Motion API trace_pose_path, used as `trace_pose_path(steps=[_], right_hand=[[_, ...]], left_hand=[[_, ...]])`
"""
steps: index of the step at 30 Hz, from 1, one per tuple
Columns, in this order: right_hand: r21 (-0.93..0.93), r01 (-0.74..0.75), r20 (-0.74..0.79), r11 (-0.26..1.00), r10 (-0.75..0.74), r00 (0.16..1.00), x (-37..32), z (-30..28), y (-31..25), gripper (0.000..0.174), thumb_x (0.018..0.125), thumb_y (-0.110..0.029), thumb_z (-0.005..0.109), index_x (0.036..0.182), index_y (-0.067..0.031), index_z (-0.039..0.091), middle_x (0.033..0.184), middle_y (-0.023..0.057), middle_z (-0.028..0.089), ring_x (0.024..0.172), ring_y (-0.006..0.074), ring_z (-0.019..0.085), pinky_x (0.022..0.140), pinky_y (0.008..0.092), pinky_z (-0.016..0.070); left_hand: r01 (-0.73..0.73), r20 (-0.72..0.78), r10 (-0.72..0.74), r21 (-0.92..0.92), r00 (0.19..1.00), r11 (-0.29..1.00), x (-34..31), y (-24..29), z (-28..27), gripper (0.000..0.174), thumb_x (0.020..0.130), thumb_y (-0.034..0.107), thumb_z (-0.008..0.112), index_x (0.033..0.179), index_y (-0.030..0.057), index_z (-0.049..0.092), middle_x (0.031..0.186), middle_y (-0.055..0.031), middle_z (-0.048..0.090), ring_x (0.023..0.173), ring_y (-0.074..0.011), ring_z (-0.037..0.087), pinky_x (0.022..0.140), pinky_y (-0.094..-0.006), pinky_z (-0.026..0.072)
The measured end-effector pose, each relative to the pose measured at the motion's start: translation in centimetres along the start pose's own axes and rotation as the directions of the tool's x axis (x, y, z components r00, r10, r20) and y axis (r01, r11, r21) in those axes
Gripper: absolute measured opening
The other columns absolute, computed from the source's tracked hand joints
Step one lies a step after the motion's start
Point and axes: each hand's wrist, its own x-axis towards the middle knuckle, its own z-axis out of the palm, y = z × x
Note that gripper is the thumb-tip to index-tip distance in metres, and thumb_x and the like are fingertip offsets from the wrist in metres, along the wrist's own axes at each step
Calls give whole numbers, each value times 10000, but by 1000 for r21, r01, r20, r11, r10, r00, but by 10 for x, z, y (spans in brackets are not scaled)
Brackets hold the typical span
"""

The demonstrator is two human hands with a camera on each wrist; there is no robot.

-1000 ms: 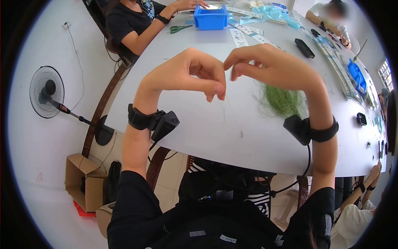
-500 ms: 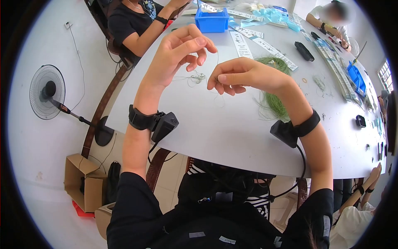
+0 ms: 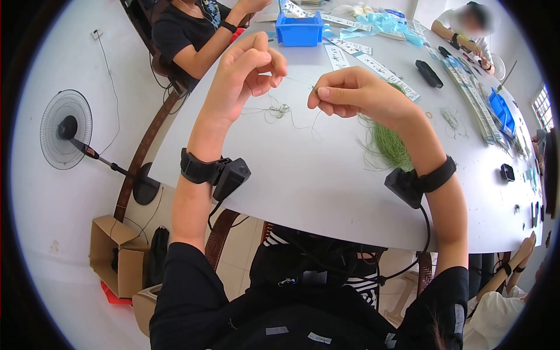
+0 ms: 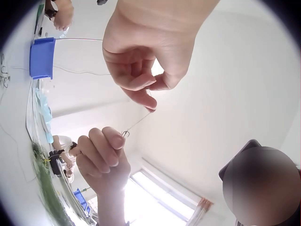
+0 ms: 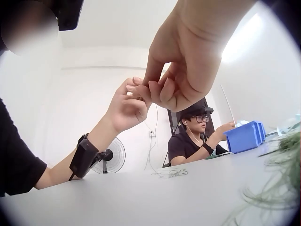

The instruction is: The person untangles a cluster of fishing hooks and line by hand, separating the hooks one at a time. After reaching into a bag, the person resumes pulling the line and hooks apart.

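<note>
My right hand (image 3: 353, 96) pinches a small hook (image 4: 125, 134) between thumb and index finger; its curved prongs stick out past the fingertips in the left wrist view. From it a thin thread (image 4: 138, 121) runs straight to my left hand (image 3: 242, 76), which pinches the other end between curled fingers. Both hands are held up over the table, a short gap apart in the head view. Loose thread (image 3: 280, 110) lies tangled on the white table (image 3: 280, 175) below them. Beside my right forearm is a bundle of green threads (image 3: 389, 146).
A blue bin (image 3: 298, 30) stands at the far side, near a seated person (image 3: 186, 41). Printed paper strips (image 3: 385, 76) lie behind my right hand, with a black object (image 3: 429, 74) beyond. Cables hang from both wrist cameras.
My hands, close together at first, have drawn apart. The left went up and to the left; the right dropped, then shifted right. The thread now stretches straight between them.
</note>
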Motion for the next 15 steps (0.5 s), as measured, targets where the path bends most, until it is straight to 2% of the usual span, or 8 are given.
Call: trace_pose_path(steps=[3,6,9,12,15], right_hand=[[-7,14,-54,1000,-14,998,1,-2,2,280,911,-283,534,870,-31,649,645,-51,493,566,25,376,492,172,284],[-35,1,-82,999,-4,997,1,-3,-1,275,901,-278,542,863,-28,647,632,-55,470,570,23,373,490,174,273],[-97,38,-80,995,-46,996,0,-4,-1,269,879,-274,556,840,-25,649,607,-56,444,560,23,365,486,179,258],[-178,49,-125,983,-72,990,-1,-2,-5,257,854,-267,567,814,-28,652,582,-57,427,539,24,354,481,185,251],[-242,10,-198,970,-59,978,-2,-4,-8,243,818,-277,585,792,-59,691,584,-37,487,554,27,405,490,185,292]], left_hand=[[28,9,-28,-20,1000,999,1,-2,-1,225,840,204,494,692,119,347,633,-30,498,530,-51,414,389,-166,282],[80,20,-81,44,997,996,-1,0,5,217,860,229,504,722,101,397,625,5,458,525,-35,375,417,-162,277],[122,20,-128,178,992,976,-1,-2,5,215,873,269,545,817,67,493,640,44,445,532,-14,341,458,-155,260],[1,95,-34,335,995,942,-2,-2,8,194,856,235,612,905,53,566,653,79,419,548,5,320,486,-152,243],[-16,150,-52,423,987,906,-2,-9,3,148,828,178,663,876,49,608,622,96,380,545,12,309,489,-154,236]])
